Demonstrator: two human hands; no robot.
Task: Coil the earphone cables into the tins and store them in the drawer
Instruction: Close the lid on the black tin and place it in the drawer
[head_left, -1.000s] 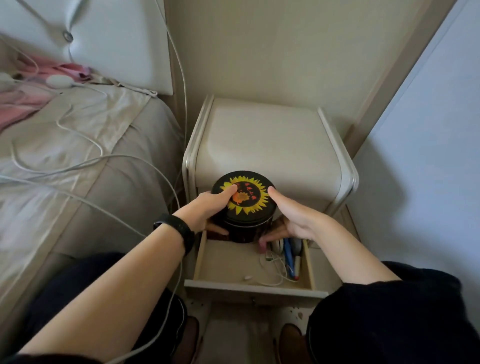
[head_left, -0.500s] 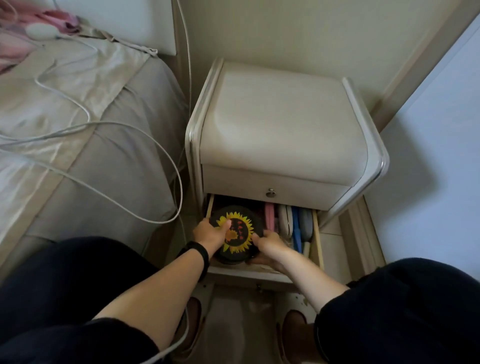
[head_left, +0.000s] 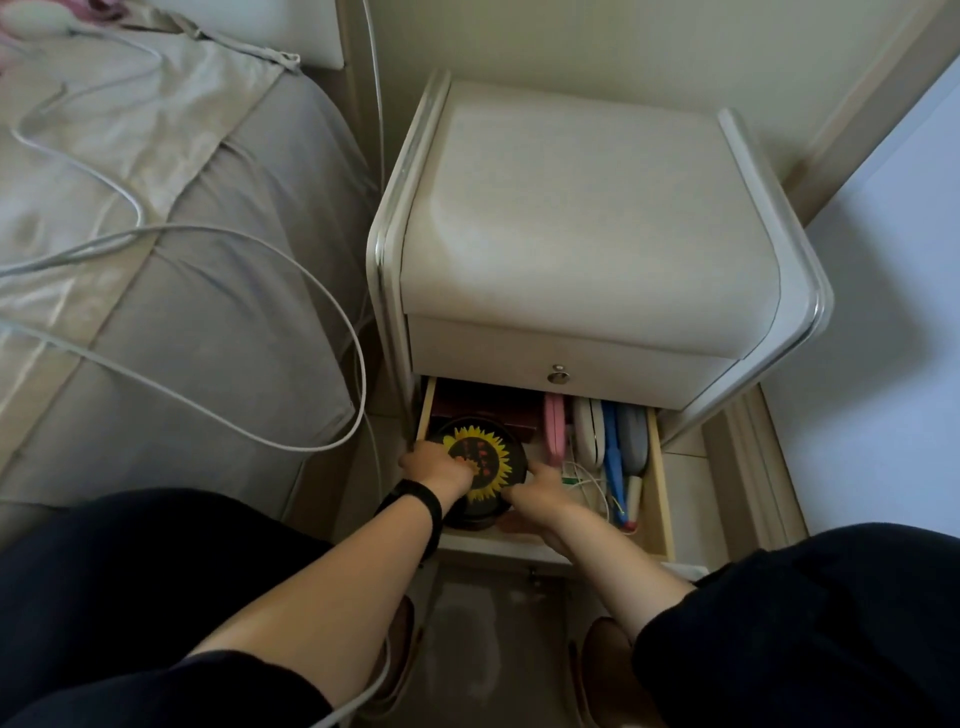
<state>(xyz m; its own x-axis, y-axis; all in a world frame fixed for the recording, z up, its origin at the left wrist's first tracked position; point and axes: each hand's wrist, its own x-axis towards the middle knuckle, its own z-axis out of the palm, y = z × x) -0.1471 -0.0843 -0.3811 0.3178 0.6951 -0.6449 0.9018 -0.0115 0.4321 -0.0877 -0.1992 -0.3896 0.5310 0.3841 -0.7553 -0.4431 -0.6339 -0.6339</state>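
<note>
A round black tin (head_left: 485, 457) with a yellow sunflower on its lid sits in the left part of the open lower drawer (head_left: 662, 483) of the bedside cabinet. My left hand (head_left: 434, 466) grips its left side, thumb on the lid. My right hand (head_left: 540, 486) holds its right side. Thin white earphone cable (head_left: 587, 475) lies loose on the drawer floor to the right of the tin.
Pink, white and blue flat items (head_left: 597, 431) stand at the drawer's back right. The cream cabinet top (head_left: 582, 208) overhangs the drawer. A bed (head_left: 156, 260) with long white cables (head_left: 260, 244) lies left. A white wall is on the right.
The tin has come down from in front of the cabinet top into the drawer. Both hands went down with it, and the camera view has tilted and risen.
</note>
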